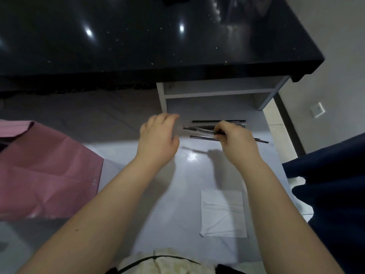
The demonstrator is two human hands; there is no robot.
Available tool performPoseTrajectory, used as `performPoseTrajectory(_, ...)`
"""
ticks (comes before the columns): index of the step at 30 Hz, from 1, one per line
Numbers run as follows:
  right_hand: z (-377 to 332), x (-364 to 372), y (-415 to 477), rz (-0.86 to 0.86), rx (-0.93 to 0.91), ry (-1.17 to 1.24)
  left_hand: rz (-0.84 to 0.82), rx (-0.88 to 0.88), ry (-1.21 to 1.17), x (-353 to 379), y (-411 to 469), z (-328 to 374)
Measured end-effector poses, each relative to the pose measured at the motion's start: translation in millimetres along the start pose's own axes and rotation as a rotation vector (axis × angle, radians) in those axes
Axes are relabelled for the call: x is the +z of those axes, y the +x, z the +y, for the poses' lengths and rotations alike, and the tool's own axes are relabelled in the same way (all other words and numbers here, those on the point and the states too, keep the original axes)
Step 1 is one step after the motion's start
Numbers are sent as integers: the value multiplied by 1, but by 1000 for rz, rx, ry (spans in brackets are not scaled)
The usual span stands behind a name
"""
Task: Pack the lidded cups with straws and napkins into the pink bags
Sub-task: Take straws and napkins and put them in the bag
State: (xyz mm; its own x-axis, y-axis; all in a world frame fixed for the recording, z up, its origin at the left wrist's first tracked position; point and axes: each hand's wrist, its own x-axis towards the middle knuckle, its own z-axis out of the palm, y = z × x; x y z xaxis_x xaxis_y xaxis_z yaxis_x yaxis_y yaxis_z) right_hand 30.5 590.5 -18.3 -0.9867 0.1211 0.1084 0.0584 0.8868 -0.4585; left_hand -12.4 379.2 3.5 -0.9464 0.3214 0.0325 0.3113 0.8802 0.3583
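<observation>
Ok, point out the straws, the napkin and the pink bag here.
straws (pixel 203 128): head view, on the dark stems left of the right hand.
napkin (pixel 223 213): head view, middle of the white sheet.
pink bag (pixel 49 171): head view, middle of its flat face.

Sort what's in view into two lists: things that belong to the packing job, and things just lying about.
Job:
- pink bag, lying at the left
- black straws, one pinched in the right hand
- white napkin, flat on the white surface
- left hand, open, holding nothing

Lying about:
- black countertop
- wall socket
- dark blue cloth
</observation>
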Motion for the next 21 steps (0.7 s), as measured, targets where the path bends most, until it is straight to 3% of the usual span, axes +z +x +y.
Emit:
performPoseTrajectory(6, -54, -37, 1, 7, -203, -201, 66, 110, 118, -60, -12, 5)
performPoseTrajectory(12, -131, -80, -2, 122, -386, -321, 231, 120, 124, -137, -36, -7)
performPoseTrajectory(21, -227, -99, -14, 203, -423, -331, 337, 118, 132, -213, -83, -67)
